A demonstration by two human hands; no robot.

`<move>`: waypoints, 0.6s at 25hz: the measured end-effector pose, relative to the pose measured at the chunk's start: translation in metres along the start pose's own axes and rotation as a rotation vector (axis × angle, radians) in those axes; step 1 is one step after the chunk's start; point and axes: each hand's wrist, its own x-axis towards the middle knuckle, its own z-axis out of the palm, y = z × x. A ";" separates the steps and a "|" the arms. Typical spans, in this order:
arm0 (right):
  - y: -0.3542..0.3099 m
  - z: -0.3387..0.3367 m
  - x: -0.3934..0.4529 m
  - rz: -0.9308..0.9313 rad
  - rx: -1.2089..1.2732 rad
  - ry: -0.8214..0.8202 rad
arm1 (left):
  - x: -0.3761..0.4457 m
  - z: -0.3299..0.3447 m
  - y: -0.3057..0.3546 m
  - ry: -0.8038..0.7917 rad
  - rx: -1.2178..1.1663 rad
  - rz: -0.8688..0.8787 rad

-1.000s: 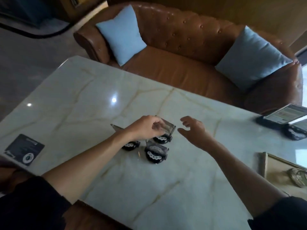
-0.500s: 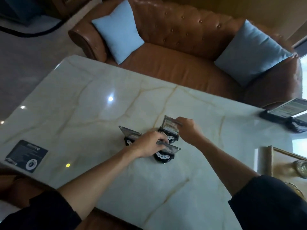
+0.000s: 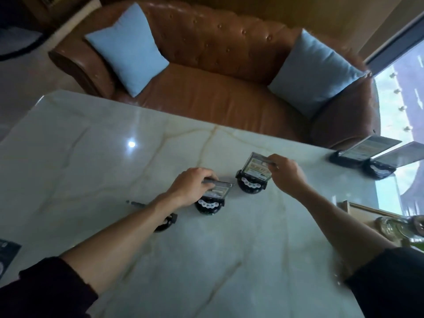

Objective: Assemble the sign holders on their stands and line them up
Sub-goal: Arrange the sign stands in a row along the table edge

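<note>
Head view
Table: pale marble top (image 3: 229,260) with tan veins, glossy, one bright light spot on its left part.
Left hand: the left hand (image 3: 192,188) lies palm down on the middle holder, fingers curled and closed over the panel's top edge.
Middle holder: the middle holder (image 3: 218,193) is a clear panel with a printed card, leaning back, seated on a round black base (image 3: 208,205) with a row of white dots on its front.
Right hand: the right hand (image 3: 286,174) pinches the upper right corner of the right holder between thumb and fingers, which are drawn in tight on it.
Right holder: the right holder (image 3: 256,167) stands tilted on its own black base (image 3: 250,184), just beside the middle one, the two apart.
Left holder: the left holder (image 3: 165,222) sits under the left forearm, mostly hidden; a panel edge (image 3: 135,203) juts out on the forearm's far side. How it sits I cannot tell.
Far signs: two more signs (image 3: 367,152) on black bases at the table's right edge, well apart from the three.
Card: dark card (image 3: 6,251) at the left edge.
Tray: wooden tray (image 3: 358,208) at right, with glassware (image 3: 397,226) on it.
Sofa: brown leather sofa (image 3: 206,95) behind the table, with two light blue cushions (image 3: 128,49).
</note>
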 end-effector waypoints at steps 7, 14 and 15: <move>0.061 -0.053 0.065 0.020 0.023 0.138 | 0.109 -0.001 0.050 0.111 -0.035 0.006; 0.128 -0.088 0.125 0.091 -0.061 0.162 | 0.217 0.035 0.114 0.159 -0.053 0.121; 0.137 -0.091 0.131 0.092 -0.066 0.162 | 0.229 0.039 0.120 0.152 -0.056 0.142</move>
